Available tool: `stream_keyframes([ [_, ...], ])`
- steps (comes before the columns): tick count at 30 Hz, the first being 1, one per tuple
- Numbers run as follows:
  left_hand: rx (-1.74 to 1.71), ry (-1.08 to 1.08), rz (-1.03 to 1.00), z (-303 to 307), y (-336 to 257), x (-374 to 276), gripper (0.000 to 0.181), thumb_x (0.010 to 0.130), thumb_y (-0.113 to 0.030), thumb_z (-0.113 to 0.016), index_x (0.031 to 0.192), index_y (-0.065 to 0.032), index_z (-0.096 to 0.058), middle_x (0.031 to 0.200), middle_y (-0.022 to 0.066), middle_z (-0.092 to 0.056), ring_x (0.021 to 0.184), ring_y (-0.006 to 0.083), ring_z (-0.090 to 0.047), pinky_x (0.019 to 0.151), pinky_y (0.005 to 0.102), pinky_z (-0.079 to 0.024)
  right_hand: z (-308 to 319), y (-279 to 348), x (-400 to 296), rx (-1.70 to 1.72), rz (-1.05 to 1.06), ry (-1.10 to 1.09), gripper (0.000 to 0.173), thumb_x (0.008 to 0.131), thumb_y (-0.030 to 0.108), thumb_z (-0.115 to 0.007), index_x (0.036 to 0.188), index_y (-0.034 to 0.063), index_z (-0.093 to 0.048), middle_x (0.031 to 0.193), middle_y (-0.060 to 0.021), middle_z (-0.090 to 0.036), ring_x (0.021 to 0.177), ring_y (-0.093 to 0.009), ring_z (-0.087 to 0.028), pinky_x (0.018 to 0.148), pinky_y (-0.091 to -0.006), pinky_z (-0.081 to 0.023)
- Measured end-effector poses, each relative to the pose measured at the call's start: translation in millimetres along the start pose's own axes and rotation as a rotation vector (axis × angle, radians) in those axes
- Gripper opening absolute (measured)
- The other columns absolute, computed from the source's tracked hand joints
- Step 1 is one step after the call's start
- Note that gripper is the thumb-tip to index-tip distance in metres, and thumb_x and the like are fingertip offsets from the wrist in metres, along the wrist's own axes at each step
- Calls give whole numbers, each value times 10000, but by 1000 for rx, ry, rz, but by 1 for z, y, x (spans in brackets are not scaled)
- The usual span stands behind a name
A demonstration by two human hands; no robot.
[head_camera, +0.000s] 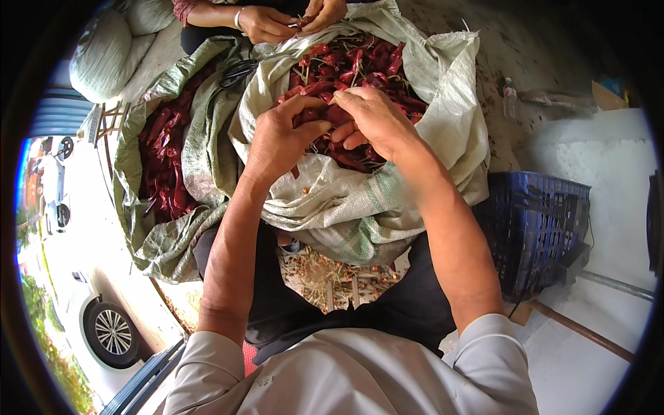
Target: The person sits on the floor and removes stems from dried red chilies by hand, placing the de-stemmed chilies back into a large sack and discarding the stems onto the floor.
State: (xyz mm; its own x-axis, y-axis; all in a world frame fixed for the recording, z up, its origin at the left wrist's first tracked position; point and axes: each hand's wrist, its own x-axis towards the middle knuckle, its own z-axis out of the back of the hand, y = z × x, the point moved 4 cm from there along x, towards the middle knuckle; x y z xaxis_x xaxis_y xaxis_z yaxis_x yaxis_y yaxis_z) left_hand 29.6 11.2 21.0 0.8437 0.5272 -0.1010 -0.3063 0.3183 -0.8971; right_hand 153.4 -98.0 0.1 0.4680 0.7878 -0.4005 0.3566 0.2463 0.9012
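A woven plastic sack (446,88) stands before me, its mouth rolled back around dried red chili peppers (358,62) with pale stems. Above the heap, my left hand (290,129) curls its thumb and fingers around a dark red pepper (311,115). My right hand (371,122) is beside it, thumb and forefinger pinched together near the pepper's other end; whether it grips the pepper too is hard to see. To the left, a second, greenish sack (129,155) holds more red peppers (166,155).
Across the sacks, another person's hands (290,23) hold a small red pepper. A blue plastic crate (544,223) stands at right, with a plastic bottle (510,98) beyond it. Plant scraps (327,275) litter the floor between my legs. Full sacks (104,57) lie at upper left.
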Motion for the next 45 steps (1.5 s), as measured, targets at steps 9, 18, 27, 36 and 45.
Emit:
stream_keyframes([
  [9,-607,-26,151,9,4,2,252,896,-82,-693,1124,23,-672,862,39,-674,648,82,-590,569,217,-487,0,6,6,-366,348,-58,419,950,372,-639,962,-47,-660,699,-104,-658,561,-165,-612,572,-332,-508],
  [18,-753,18,278,13,14,4,363,915,-84,-627,1259,31,-603,914,87,-681,670,142,-649,603,252,-548,-2,-5,9,-72,112,-13,534,986,487,-556,861,-29,-614,602,-9,-497,476,-118,-522,423,-273,-451],
  [27,-463,-68,161,3,4,-2,333,909,-168,-722,1147,52,-649,939,43,-675,824,76,-604,734,213,-487,-18,-14,4,-50,-15,-45,430,1000,392,-547,968,-25,-647,687,-43,-594,573,-127,-594,484,-299,-491],
  [36,-207,-121,127,16,13,3,303,881,-202,-741,1088,10,-681,845,34,-691,734,75,-595,660,246,-481,-21,18,-8,-340,488,94,178,955,206,-669,1031,46,-661,813,-13,-667,693,-82,-601,601,-251,-495],
  [45,125,7,-59,5,0,2,241,841,-170,-737,1015,-10,-691,767,73,-649,686,136,-573,667,310,-486,-19,18,-13,-864,772,-194,239,939,220,-636,836,15,-568,697,-206,-638,657,-388,-646,610,-460,-502],
])
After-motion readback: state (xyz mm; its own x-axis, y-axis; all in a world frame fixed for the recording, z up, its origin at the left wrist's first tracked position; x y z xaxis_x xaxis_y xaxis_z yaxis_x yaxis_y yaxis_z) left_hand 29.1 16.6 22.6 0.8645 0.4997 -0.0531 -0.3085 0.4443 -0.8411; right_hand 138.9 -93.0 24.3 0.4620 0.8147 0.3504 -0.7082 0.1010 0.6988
